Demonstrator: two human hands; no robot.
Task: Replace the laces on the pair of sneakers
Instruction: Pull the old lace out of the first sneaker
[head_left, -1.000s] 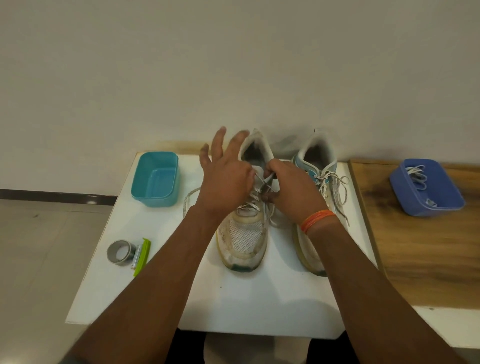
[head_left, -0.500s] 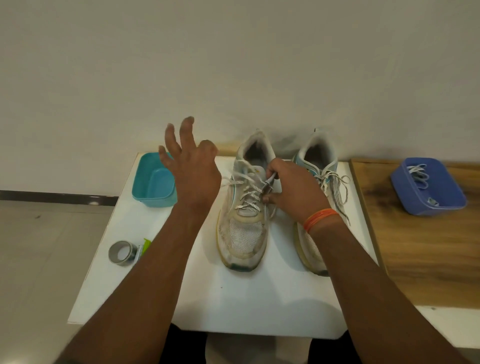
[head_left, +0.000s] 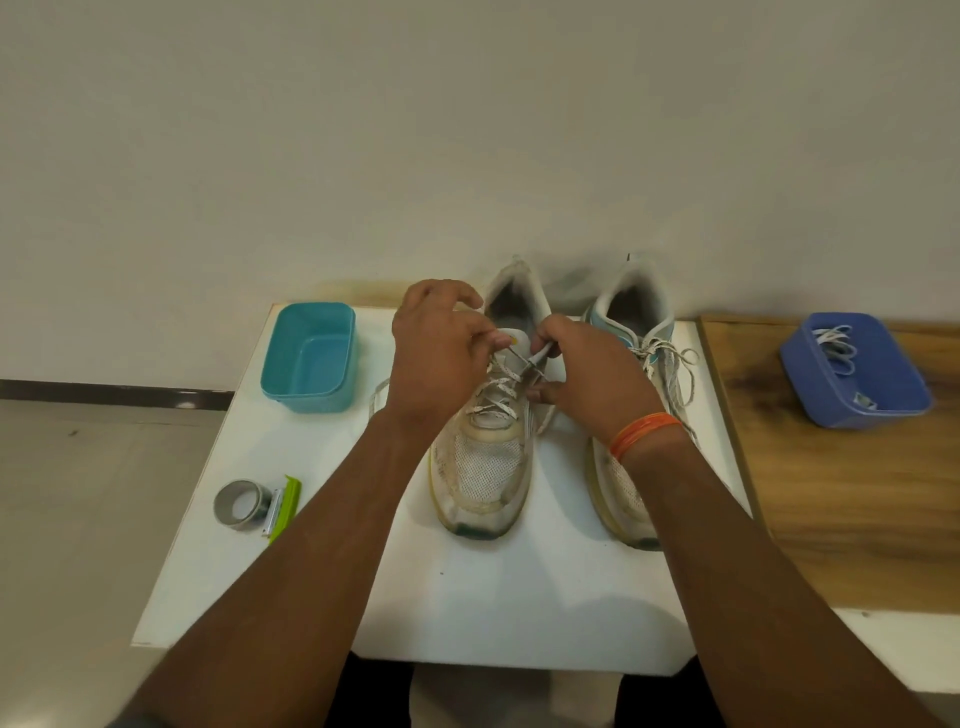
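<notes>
Two worn white sneakers stand toe-toward-me on the white table (head_left: 467, 597). The left sneaker (head_left: 485, 467) has a speckled lace (head_left: 493, 402) crossed through its eyelets. My left hand (head_left: 439, 358) is over its left side near the tongue, fingers curled at the lace's top. My right hand (head_left: 587, 374) pinches a lace end beside the tongue. The right sneaker (head_left: 636, 332), with blue trim, is partly hidden by my right arm; its laces (head_left: 670, 369) hang loose.
A teal tub (head_left: 309, 358) stands at the table's back left. Grey tape (head_left: 240, 505) and a green cutter (head_left: 284, 508) lie at the left edge. A blue tub (head_left: 852, 371) with white laces sits on the wooden surface (head_left: 857, 519) to the right.
My left hand had swung out left over the teal tub with fingers spread; now it is back at the left sneaker's lace top. My right hand stayed at the lace.
</notes>
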